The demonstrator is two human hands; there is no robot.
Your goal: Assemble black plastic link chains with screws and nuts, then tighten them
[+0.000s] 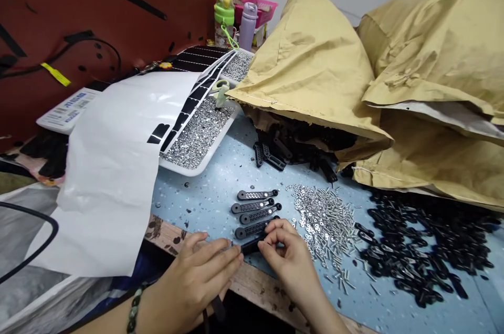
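left hand [192, 276] and right hand [285, 265] sit low at the near edge of the tabletop [205, 181], palms turned in, fingers of both clamped on a black bar [252, 244] between them. left fingers hide its left end. beaded bracelet [134, 309] on left wrist

just above the hands: four slotted black bars [254, 208] side by side, near the right fingers. right of right hand: loose pile of screws and washers [323, 223], then a big heap of black parts [417, 250]

behind: white tray [212, 145] of screws [197, 132], partly under a white plastic sheet [110, 166] that hangs over the left side. kraft bags [311, 61] slump across back right, more black parts [295, 142] spilling from under them. far back: bottles [248, 27], pink basket [255, 11], red board [79, 19]
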